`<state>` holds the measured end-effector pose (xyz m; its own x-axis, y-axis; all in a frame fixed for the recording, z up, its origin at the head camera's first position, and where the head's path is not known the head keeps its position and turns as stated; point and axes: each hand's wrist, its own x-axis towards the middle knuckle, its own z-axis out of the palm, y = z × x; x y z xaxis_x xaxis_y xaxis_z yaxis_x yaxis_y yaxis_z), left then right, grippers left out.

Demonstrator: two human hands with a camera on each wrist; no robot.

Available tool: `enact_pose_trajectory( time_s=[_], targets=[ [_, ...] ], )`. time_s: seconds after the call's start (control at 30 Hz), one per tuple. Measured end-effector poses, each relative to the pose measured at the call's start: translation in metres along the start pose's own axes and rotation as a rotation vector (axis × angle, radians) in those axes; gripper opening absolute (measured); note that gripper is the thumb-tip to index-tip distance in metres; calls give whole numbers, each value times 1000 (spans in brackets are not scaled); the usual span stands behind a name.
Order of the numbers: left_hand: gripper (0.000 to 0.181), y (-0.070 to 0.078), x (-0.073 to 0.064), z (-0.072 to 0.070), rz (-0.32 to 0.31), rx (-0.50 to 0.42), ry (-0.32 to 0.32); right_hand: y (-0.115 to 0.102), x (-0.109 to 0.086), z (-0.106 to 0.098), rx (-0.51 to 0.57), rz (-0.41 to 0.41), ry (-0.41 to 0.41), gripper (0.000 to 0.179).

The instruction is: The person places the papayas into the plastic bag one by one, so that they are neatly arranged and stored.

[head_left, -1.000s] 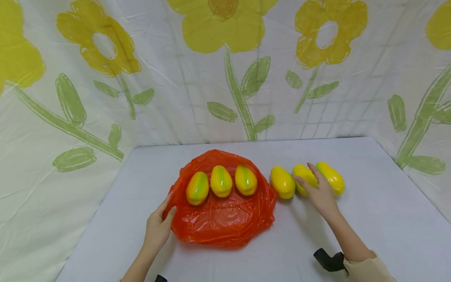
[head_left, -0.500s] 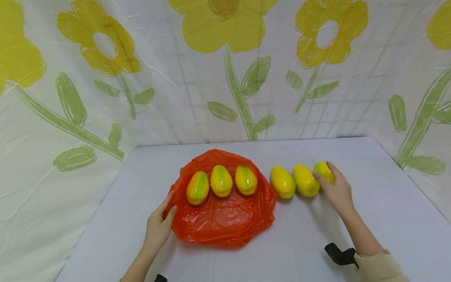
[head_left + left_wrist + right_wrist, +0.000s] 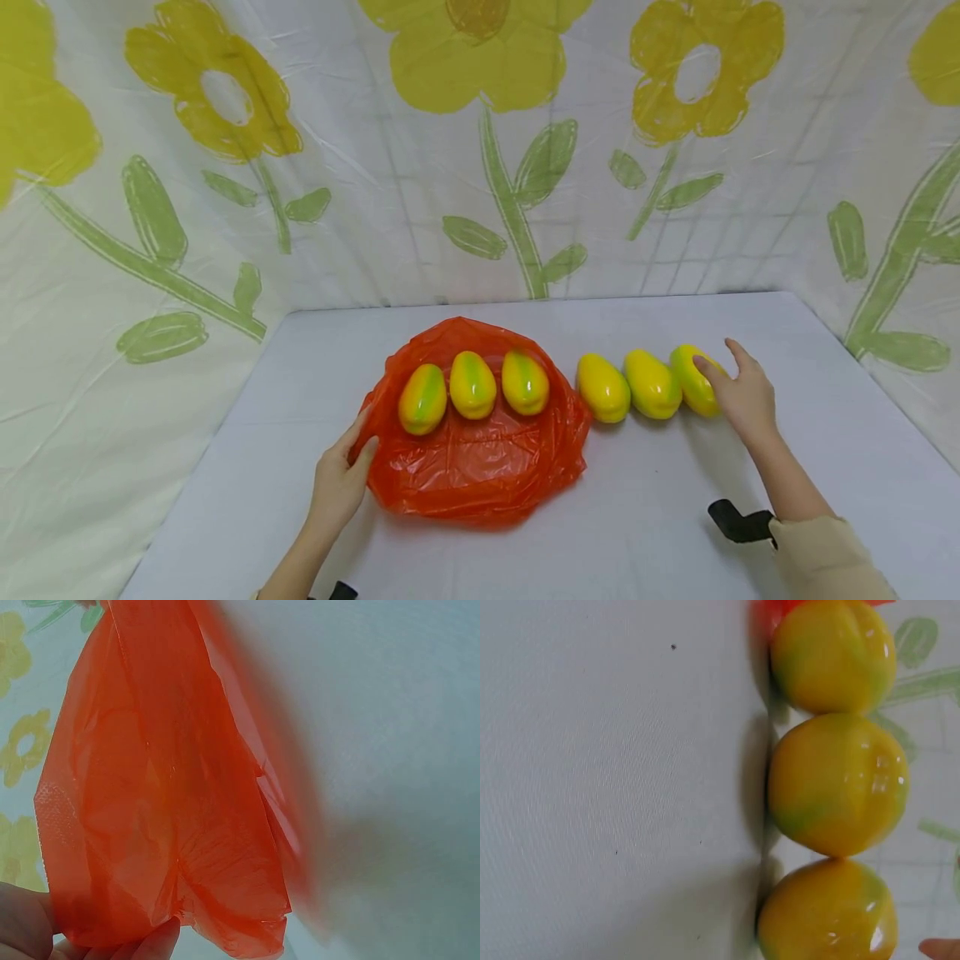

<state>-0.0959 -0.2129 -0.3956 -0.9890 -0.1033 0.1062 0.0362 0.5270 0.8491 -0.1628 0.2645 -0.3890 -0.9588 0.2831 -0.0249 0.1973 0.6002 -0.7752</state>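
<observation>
Left hand (image 3: 339, 483): pinches the left edge of a red plastic bag (image 3: 480, 475). Right hand (image 3: 750, 400): thumb and fingers spread at the rightmost yellow fruit (image 3: 692, 382); contact unclear. Two more fruits (image 3: 651, 385): touching row with it, right of the bag. Three yellow-green fruits (image 3: 472, 385): lying on the bag. White table (image 3: 637, 533) beneath; flowered curtain (image 3: 360, 233) behind.

Flower-printed white backdrop (image 3: 420, 183); pale tabletop (image 3: 637, 508) below
</observation>
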Motion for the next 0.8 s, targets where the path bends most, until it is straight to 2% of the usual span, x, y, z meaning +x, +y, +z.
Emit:
enact_pose_trajectory(
  time_s=[0.27, 0.43, 0.63, 0.8],
  targets=[
    [47, 0, 0, 1, -2, 0, -3, 10, 11, 1, -59, 18, -23, 75],
    [46, -1, 2, 1, 28, 10, 15, 15, 18, 4, -101, 18, -26, 76],
    [46, -1, 1, 1, 11, 1, 10, 22, 25, 6, -98, 73, -96, 82],
    [46, 0, 1, 0, 13, -2, 13, 23, 27, 9, -106, 54, -121, 82]
  ],
)
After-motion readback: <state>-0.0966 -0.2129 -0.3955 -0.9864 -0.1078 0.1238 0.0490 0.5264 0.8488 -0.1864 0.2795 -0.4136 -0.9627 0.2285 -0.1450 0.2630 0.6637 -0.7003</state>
